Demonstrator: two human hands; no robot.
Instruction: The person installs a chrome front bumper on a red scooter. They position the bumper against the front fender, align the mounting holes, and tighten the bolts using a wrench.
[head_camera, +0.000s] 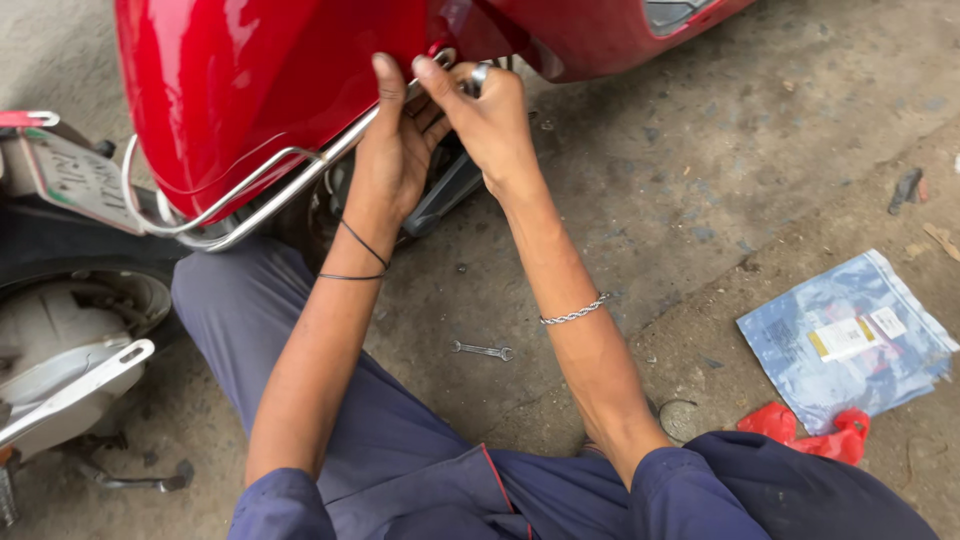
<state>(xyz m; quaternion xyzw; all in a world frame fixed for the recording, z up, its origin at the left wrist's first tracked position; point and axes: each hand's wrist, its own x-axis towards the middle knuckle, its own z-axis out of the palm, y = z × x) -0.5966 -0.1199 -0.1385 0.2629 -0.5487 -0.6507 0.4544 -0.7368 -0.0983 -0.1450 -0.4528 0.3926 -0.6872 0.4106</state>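
one blue packet (845, 340) beside red wrapper (815, 432)

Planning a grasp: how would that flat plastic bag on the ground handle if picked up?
The bluish plastic bag looks thin and wrinkled, so probably floppy and sagging when lifted. It lies flat with little bulk, so likely light. The glossy film may slip between fingers; its edge sits by the red plastic scrap.

Soft, even daylight, sharp focus throughout, faint shadows on the ground, and bright glare on the red panel (270, 80).
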